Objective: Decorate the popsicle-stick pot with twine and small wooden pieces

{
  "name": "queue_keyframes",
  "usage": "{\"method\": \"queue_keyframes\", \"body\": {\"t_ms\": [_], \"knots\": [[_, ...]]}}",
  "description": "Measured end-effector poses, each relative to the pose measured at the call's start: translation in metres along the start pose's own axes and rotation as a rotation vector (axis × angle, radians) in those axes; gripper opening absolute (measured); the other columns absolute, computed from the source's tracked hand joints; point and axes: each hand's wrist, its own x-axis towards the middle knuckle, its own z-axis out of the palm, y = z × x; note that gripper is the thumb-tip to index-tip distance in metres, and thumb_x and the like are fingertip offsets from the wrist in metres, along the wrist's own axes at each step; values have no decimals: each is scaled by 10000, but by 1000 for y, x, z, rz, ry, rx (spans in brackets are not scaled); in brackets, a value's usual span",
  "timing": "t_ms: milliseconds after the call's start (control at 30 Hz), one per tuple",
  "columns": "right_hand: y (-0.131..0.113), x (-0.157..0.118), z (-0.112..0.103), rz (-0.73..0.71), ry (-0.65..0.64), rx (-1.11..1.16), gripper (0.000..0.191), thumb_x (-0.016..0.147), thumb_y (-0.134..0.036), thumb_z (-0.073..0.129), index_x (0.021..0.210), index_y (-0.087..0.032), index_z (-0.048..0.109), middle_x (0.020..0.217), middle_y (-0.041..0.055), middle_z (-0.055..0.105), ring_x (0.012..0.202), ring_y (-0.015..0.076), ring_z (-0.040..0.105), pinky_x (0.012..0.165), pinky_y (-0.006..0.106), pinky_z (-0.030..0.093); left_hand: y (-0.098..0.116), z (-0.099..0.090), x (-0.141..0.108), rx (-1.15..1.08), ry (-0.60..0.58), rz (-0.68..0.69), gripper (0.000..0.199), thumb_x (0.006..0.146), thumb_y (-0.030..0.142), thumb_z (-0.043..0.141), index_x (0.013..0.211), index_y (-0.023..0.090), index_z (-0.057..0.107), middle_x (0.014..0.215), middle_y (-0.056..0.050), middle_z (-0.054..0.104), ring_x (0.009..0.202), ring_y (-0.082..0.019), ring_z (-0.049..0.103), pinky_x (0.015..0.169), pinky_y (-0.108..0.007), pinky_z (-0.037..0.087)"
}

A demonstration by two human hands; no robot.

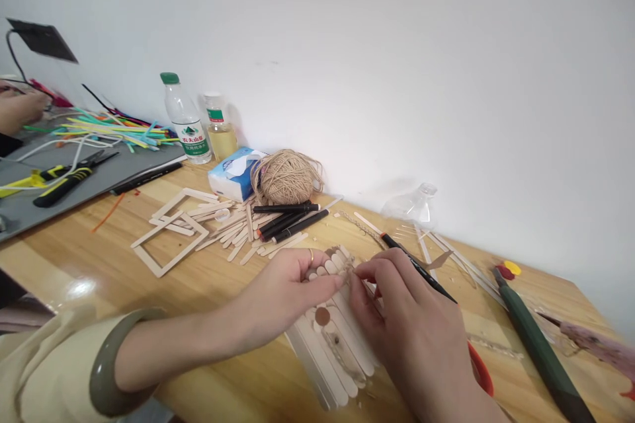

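Note:
A panel of craft sticks (pixel 317 357) laid side by side is tilted on the table in front of me. A brown round dot (pixel 322 316) and a loop of twine show on its face. My left hand (pixel 302 284) grips the panel's upper part, thumb on top and fingers behind. At its upper right edge, the fingertips of my right hand (pixel 401 310) are pinched together near a bit of twine. What exactly the right fingertips hold is too small and partly hidden to tell.
Behind lie loose craft sticks (pixel 238 231), stick frames (pixel 171 244), black markers (pixel 292 221), a twine ball (pixel 288 177), tissues (pixel 235 175) and bottles (pixel 186 122). A green-handled tool (pixel 538 344) and orange-handled scissors (pixel 480 370) lie right. Another person's hand (pixel 22 109) is far left by pipe cleaners (pixel 114 129) and pliers (pixel 74 178).

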Motion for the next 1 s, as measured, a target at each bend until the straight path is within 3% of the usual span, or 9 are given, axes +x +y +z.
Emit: {"method": "queue_keyframes", "body": {"t_ms": [200, 400, 467, 600, 800, 1000], "knots": [[0, -3, -2, 7, -43, 12, 202, 840, -193, 417, 664, -186, 515, 630, -11, 561, 453, 90, 500, 380, 209, 281, 0, 1, 1, 18, 5, -8, 177, 796, 225, 534, 634, 155, 517, 523, 70, 510, 461, -43, 460, 445, -133, 368], [5, -3, -6, 132, -263, 382, 142, 871, -173, 456, 744, -201, 513, 732, -1, 563, 594, 111, 551, 508, 203, 416, -2, -1, 1, -23, 6, -20, 160, 776, 221, 549, 633, 153, 529, 518, 61, 532, 456, -50, 476, 448, -142, 385], [6, -2, -7, 169, -280, 452, 135, 881, -178, 462, 761, -207, 517, 763, 0, 567, 637, 117, 559, 543, 213, 430, -2, -1, 0, -39, 14, -28, 134, 761, 214, 560, 644, 151, 539, 527, 57, 542, 459, -53, 483, 450, -145, 391], [5, -3, -6, 204, -236, 413, 119, 865, -195, 510, 747, -205, 511, 747, -10, 549, 573, 107, 526, 489, 219, 399, 0, -1, -1, -51, 23, -45, 118, 754, 222, 567, 665, 146, 557, 545, 54, 546, 465, -54, 484, 459, -150, 403], [2, -9, -1, -21, -13, 306, 119, 861, -135, 540, 746, -150, 564, 705, 29, 572, 649, 132, 554, 581, 237, 420, -1, -2, -1, -69, 11, -21, 133, 761, 211, 571, 642, 150, 574, 521, 65, 544, 453, -49, 481, 444, -137, 379], [-1, -8, 0, -101, 12, 165, 162, 857, -142, 544, 711, -122, 612, 674, 53, 616, 607, 151, 573, 549, 268, 407, -6, -4, 1, -29, 26, 7, 172, 793, 219, 540, 636, 155, 567, 539, 64, 536, 475, -47, 472, 470, -137, 390]]}}
